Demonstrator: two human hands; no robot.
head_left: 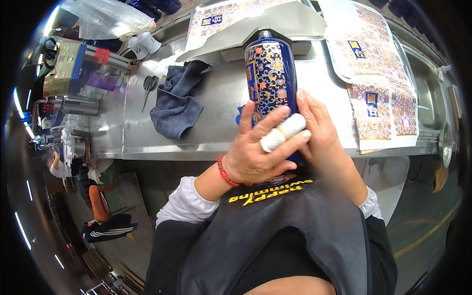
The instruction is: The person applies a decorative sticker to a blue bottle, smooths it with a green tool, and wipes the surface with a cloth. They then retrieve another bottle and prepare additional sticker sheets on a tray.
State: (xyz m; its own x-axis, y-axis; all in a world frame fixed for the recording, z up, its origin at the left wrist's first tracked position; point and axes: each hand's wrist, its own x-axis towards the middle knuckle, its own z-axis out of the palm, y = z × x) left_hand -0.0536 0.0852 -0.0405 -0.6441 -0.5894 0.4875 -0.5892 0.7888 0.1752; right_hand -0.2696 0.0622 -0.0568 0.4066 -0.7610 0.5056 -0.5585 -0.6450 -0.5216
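A dark blue bottle (272, 69) with a colourful floral decal points its neck away from me, its lower end hidden behind my hands. My left hand (263, 142), with a red bead bracelet at the wrist, lies across the decal with fingers spread. A white wrap (283, 132) with a thin band covers one of its fingers. Against the bottle's right side, my right hand (317, 123) grips with its fingers close together. Floral decal sheets (376, 105) lie to the right on the metal worktable (226, 108).
A crumpled grey-blue cloth (178, 101) and dark scissors (149, 88) lie on the left. More decal sheets (231, 19) are at the back, partly under pale paper (255, 29). White cups (145, 45) stand back left. A metal sink (425, 73) is at the right edge.
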